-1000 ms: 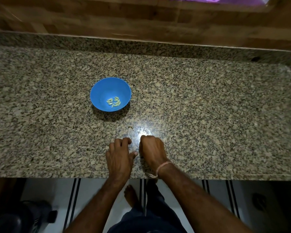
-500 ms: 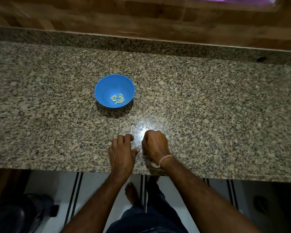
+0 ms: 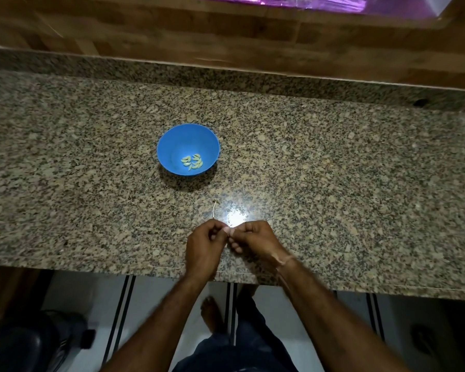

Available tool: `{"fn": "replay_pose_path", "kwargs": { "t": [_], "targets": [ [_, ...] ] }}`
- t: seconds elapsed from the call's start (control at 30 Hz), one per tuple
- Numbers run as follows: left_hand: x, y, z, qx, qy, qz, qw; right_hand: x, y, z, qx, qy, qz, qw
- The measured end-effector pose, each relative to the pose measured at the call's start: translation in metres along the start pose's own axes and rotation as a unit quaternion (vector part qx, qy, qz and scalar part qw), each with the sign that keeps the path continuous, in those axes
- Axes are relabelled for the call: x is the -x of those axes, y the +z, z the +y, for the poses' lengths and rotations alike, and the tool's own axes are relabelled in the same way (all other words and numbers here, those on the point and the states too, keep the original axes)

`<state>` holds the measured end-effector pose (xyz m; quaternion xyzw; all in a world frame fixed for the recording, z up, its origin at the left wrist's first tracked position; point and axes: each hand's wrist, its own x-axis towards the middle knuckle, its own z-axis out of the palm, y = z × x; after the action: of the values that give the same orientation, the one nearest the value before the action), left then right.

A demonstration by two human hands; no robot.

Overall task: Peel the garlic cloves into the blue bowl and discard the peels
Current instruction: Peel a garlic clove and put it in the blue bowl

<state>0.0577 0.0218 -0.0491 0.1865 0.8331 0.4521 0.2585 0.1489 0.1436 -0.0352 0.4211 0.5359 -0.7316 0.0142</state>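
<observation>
Both hands curling in, fingertips meeting at lower centre, just above the counter's front edge: left hand (image 3: 203,245), right hand (image 3: 255,238). Can't tell if I'm pinching anything between them, too small to see. One thin pale stem (image 3: 214,209) is lying just above my left hand on the granite counter (image 3: 91,183). One blue bowl (image 3: 188,148) is sitting further up, mid-frame, well clear of every edge, with bare granite spreading wide left and right. Peeled garlic cloves (image 3: 191,161) are clustering at its bottom: about seven, too bunched to count surely. A wooden wall (image 3: 172,30) is running along the top.
</observation>
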Motion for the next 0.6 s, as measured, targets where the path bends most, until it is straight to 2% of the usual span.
{"fn": "replay_pose_path", "kwargs": {
  "t": [0.07, 0.17, 0.2, 0.3, 0.43, 0.47, 0.5, 0.6],
  "targets": [
    [0.000, 0.003, 0.002, 0.035, -0.015, -0.012, 0.999, 0.007, 0.002, 0.006, -0.045, 0.004, -0.002, 0.999],
    [0.000, 0.004, 0.001, 0.062, -0.036, -0.016, 0.997, 0.009, 0.011, 0.014, -0.094, -0.002, 0.037, 0.995],
    [0.000, 0.005, 0.001, 0.058, -0.040, -0.014, 0.997, 0.007, 0.014, 0.017, -0.083, -0.021, 0.053, 0.995],
    [0.001, 0.006, 0.003, 0.051, -0.041, -0.010, 0.998, 0.005, 0.015, 0.020, 0.044, -0.082, 0.102, 0.990],
    [-0.002, 0.003, 0.007, 0.072, -0.027, -0.024, 0.997, 0.004, 0.018, 0.018, 0.000, -0.058, 0.098, 0.993],
    [-0.002, 0.002, 0.008, 0.072, -0.030, -0.024, 0.997, 0.004, 0.019, 0.017, 0.011, -0.083, 0.108, 0.991],
    [-0.004, 0.001, 0.008, 0.079, -0.041, -0.024, 0.996, 0.004, 0.019, 0.017, 0.065, -0.129, 0.128, 0.981],
    [-0.008, 0.003, 0.006, 0.177, -0.141, -0.041, 0.973, 0.001, 0.017, 0.018, 0.247, -0.269, 0.175, 0.914]
  ]
}}
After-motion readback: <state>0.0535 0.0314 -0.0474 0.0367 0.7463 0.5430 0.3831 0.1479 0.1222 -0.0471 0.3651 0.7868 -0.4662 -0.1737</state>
